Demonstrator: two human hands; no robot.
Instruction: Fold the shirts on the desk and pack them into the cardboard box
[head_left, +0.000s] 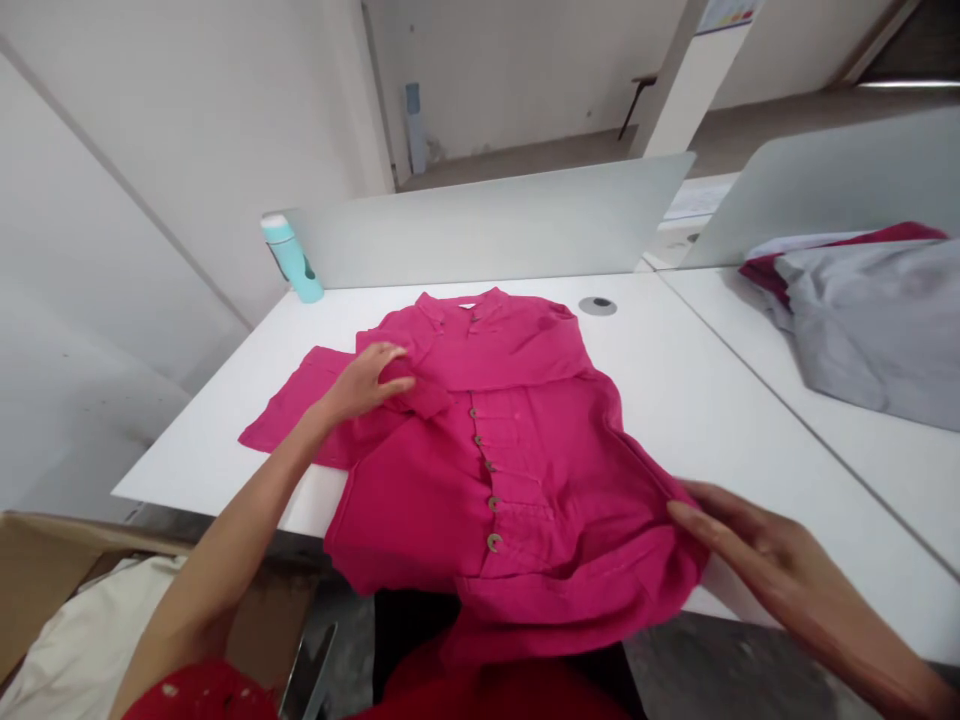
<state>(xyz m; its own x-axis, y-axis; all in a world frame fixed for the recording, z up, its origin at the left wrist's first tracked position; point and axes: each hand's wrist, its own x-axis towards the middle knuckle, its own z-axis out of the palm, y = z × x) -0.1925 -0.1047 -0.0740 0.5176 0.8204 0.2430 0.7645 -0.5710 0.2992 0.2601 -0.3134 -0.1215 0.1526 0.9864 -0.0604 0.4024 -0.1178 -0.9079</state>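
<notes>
Pinching the shirt (555, 440) in our right hand (757, 545), we find its long axis running away and leftward from that grip, our left hand (367, 382), spread, nearer the collar (429, 308).

Legible text: none. Label (466, 306) at neck of shirt (562, 440), beyond the left hand (367, 382): too small to read. Poster (727, 14) on pillar (697, 90), far beyond the right hand (765, 545): unreadable.

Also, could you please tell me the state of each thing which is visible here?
Pink shirt: spread front up, one sleeve folded across, lower end past the table edge
Left hand: partly open, at the shirt
Right hand: closed on the shirt's edge
Turquoise bottle: standing, lid on
Cardboard box: open, pale cloth inside
Grey cloth: loosely heaped
</notes>
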